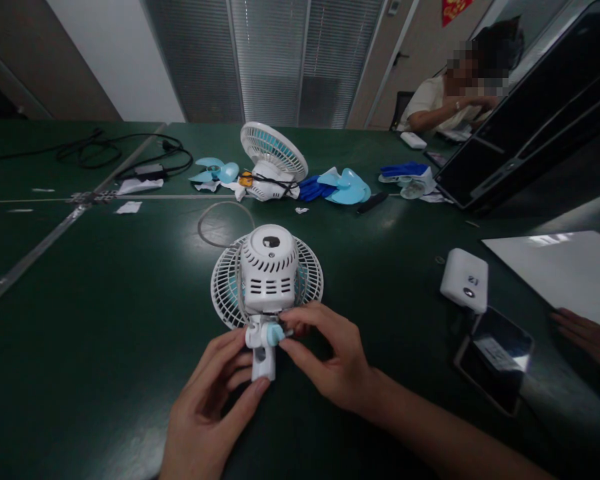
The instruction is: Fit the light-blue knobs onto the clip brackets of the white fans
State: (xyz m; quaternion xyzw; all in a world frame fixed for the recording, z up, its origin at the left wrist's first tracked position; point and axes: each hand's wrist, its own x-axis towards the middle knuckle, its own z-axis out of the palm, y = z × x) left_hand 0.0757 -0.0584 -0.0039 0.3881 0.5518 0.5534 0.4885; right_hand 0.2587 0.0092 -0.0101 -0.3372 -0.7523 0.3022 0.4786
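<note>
A small white fan (269, 267) lies face down on its round grille, with the back of its motor housing turned up. At its near end is a white neck bracket (263, 363) with a light blue knob (275, 333) on its right side. My left hand (215, 393) is closed around the bracket, fingers on the left and thumb at its lower end. From the right, my right hand (325, 353) pinches the blue knob between thumb and fingers. A pale cord (200, 227) loops out behind the fan.
A second white fan (275, 157) stands at the back among blue fan blades (347, 187) and gloves (410, 175). To the right lie a white power bank (465, 280), a phone (495, 360) and a white board (570, 267). Another person's hand (587, 337) rests there; a person sits beyond.
</note>
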